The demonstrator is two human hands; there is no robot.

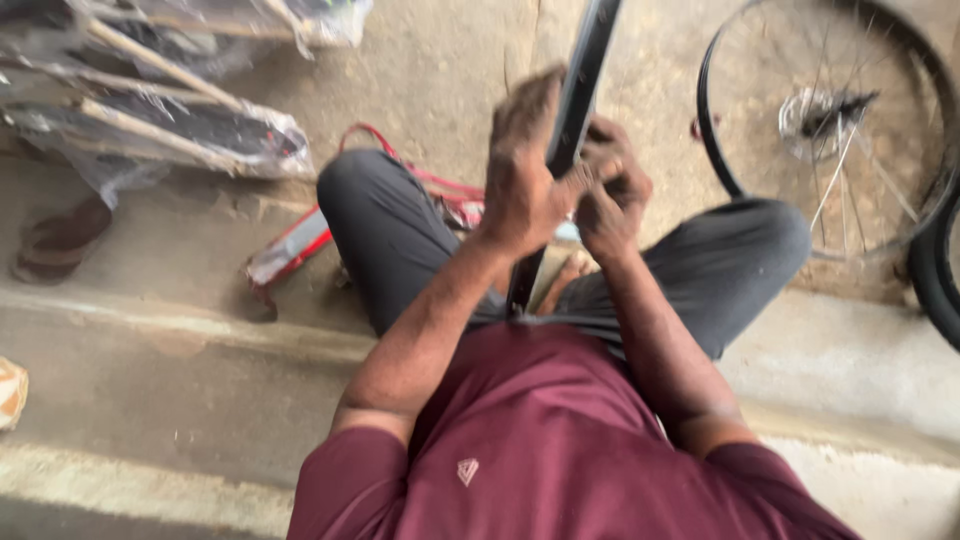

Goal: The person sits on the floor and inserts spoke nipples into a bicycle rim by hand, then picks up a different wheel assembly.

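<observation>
Seen from the head camera, the rim (578,100) stands nearly upright at frame centre, running from the lap to the top edge. Left hand (522,175) and right hand (612,190) both clamp it, facing each other across it.

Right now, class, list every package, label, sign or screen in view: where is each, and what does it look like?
Clear plastic-wrapped bundles: upper left on the ground, long dark parts with pale rods inside crinkled film.
Red and white packet: on the ground beside the left knee, long, flat, crumpled.
Small logo patch: on the maroon shirt, pale, roughly triangular.
No signs or screens show.
The hands, left hand and right hand, grip a dark rim, which bears no label.
</observation>
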